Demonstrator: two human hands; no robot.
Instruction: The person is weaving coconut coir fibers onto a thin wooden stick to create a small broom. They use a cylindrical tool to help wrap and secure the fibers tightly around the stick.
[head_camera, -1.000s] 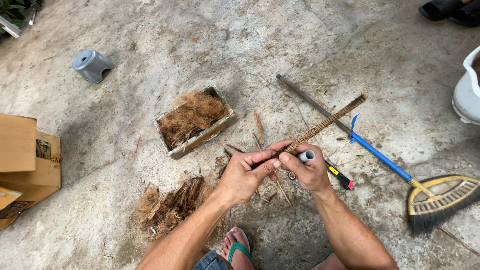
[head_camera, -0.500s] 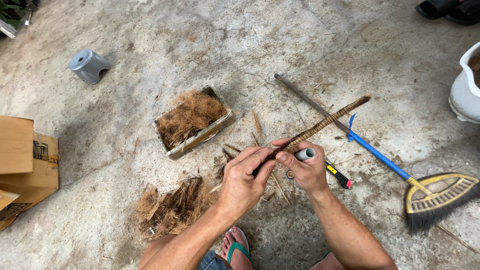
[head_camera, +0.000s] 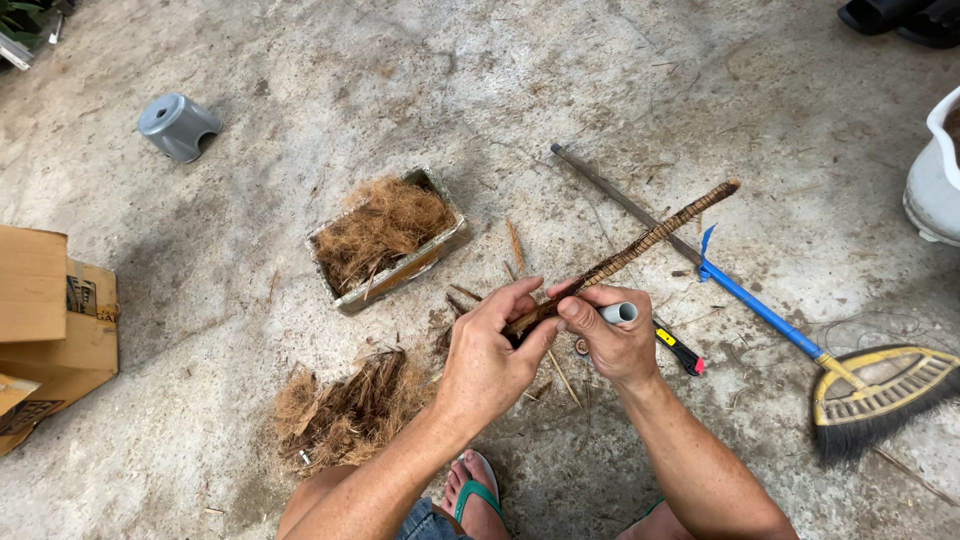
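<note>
floor (head_camera: 640, 80): bare concrete, open room up top and left of the tray
broom (head_camera: 800, 340): right of the hands, blue handle, bristle head near the frame's right edge
cardboard box (head_camera: 50, 320): at the left edge, well apart
tray (head_camera: 385, 240): full of brown fibre, just above-left of the hands
loose fibre pile (head_camera: 340, 405): by left forearm
wrapped stick (head_camera: 640, 245): tilted up-right, tip slightly higher and further right than a second ago
left hand (head_camera: 490, 355): fingers curled, pinching the stick's lower end
right hand (head_camera: 615, 340): thumb and forefinger pinch the stick, other fingers closed round a grey tube (head_camera: 620, 313)
change: both hands shifted slightly up, grip unchanged
utility knife (head_camera: 680, 350): on the floor, just right of the right hand
</note>
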